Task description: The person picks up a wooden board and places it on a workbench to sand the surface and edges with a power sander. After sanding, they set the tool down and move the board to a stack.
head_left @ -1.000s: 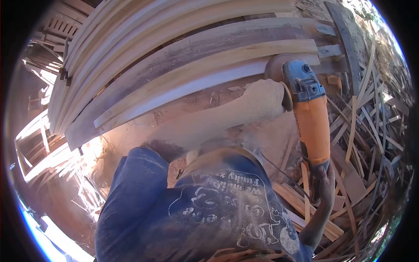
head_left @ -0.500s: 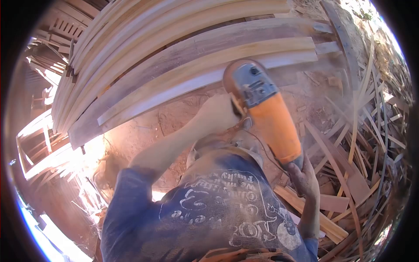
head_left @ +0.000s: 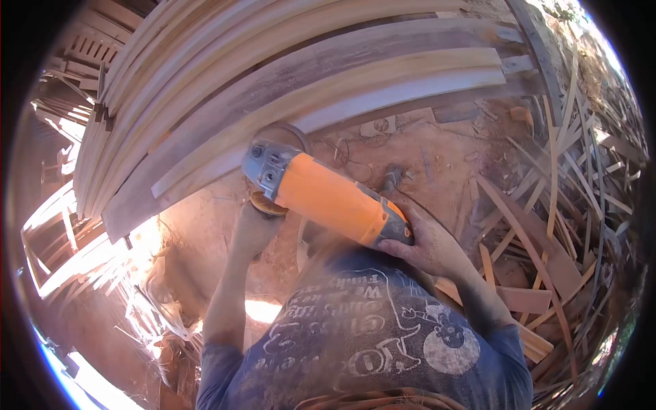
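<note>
An orange angle grinder [head_left: 328,198] with a grey head lies slantwise in front of my body, held in both hands. My left hand [head_left: 258,229] is wrapped round its side handle, below the grinder's head. At the other end, my right hand [head_left: 417,239] grips the dark rear of the body. The round disc [head_left: 283,135] is over the near edge of a pale wooden strip [head_left: 403,93]. The strip lies along a darker board [head_left: 301,78].
More long pale boards [head_left: 205,55] lie side by side beyond. A dark crosspiece [head_left: 540,61] stands at their right end. Wood offcuts [head_left: 547,260] are heaped at the right. A cord [head_left: 447,229] trails beside my right arm over reddish ground [head_left: 437,150].
The grinder has moved left along the strip and turned, so its body slants more sideways. Both hands have moved left with it, still holding on.
</note>
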Demonstrator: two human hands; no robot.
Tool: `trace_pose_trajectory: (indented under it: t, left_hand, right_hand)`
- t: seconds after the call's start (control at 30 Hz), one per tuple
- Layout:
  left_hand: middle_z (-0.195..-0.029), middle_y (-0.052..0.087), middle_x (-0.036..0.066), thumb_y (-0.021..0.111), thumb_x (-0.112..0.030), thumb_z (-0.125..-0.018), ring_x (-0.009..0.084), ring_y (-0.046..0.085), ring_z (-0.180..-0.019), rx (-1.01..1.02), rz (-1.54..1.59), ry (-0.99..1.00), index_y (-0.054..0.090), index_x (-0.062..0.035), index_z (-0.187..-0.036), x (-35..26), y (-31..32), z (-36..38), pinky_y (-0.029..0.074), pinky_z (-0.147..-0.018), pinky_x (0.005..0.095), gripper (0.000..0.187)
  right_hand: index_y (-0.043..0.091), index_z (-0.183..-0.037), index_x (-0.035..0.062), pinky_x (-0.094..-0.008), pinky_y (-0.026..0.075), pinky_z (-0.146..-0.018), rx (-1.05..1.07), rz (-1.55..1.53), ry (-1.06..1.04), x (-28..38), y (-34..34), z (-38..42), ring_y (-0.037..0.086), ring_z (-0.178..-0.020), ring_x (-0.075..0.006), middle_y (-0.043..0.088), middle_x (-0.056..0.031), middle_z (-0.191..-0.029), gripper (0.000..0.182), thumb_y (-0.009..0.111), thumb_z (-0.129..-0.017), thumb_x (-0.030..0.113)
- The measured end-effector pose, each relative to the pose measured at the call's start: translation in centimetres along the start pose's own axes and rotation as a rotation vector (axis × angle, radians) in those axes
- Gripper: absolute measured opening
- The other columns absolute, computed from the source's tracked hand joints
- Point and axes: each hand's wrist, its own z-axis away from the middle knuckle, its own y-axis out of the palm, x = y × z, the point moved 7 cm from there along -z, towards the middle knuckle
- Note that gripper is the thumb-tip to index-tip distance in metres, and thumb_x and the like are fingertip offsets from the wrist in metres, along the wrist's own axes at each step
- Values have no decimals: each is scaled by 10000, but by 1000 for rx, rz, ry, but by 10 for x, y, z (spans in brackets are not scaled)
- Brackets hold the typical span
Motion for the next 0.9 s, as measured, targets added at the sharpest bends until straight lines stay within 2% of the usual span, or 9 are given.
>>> trace_pose_trajectory:
  t: [0.17,0.3,0.43,0.5,0.57,0.67,0.73,0.8,0.9]
  left_hand:
    - [-889,712,209,658,-339,-863,406,689,-837,332,-294,267,701,-39,-994,-192,86,-41,545,-719,470,331]
    - [-861,727,187,689,-198,-741,335,716,-869,443,-142,645,762,-91,-885,-297,171,-83,572,-761,450,194]
    - [-1039,739,167,676,-171,-752,309,723,-975,529,-374,658,773,-98,-981,-397,240,-114,579,-829,415,258]
    - [-995,741,153,668,-149,-739,298,717,-959,484,-375,664,766,-126,-968,-423,251,-121,567,-826,423,250]
    - [-965,744,135,669,-143,-729,295,713,-935,469,-391,674,767,-157,-974,-421,251,-123,560,-818,418,265]
    - [-952,750,156,647,-189,-768,286,732,-934,581,-223,621,773,-93,-986,-362,227,-115,584,-785,419,269]
    - [-894,750,145,656,-224,-766,290,736,-836,577,-52,552,775,-111,-940,-299,188,-95,577,-770,415,239]
    - [-897,741,163,685,-263,-753,330,719,-796,442,-108,509,765,-102,-945,-229,139,-70,565,-761,412,264]
    - [-871,717,194,681,-287,-758,364,690,-806,369,-109,236,732,-56,-945,-122,74,-40,543,-743,430,301]
  right_hand:
    - [424,-1454,-3,-398,489,-936,-252,-439,216,-100,-63,77,628,-1115,-241,656,-157,-1182,866,744,-828,501]
    - [422,-1449,6,-338,496,-900,-495,-614,203,-177,-114,118,605,-1067,-179,640,-109,-1166,818,689,-876,526]
    - [473,-1379,19,-270,510,-753,-687,-650,325,-220,-168,147,616,-879,-129,643,-87,-1054,624,581,-972,479]
    - [514,-1301,27,-265,508,-637,-807,-666,382,-233,-186,152,620,-773,-113,638,-74,-980,465,508,-1031,405]
    - [516,-1299,23,-267,509,-634,-797,-681,378,-244,-182,153,623,-771,-117,641,-73,-976,478,520,-1023,412]
    - [498,-1344,14,-265,511,-733,-573,-642,374,-223,-157,145,629,-870,-128,645,-83,-1065,547,560,-998,433]
    - [401,-1460,1,-329,448,-984,-541,-588,180,-175,-132,120,562,-1179,-202,577,-123,-1304,851,696,-879,547]
    - [377,-1466,-4,-323,470,-940,-349,-561,145,-144,-96,95,575,-1105,-205,580,-103,-1263,936,725,-833,590]
    - [378,-1452,-1,-339,490,-915,-117,-434,122,-90,-43,53,612,-1078,-219,624,-150,-1187,891,732,-840,542]
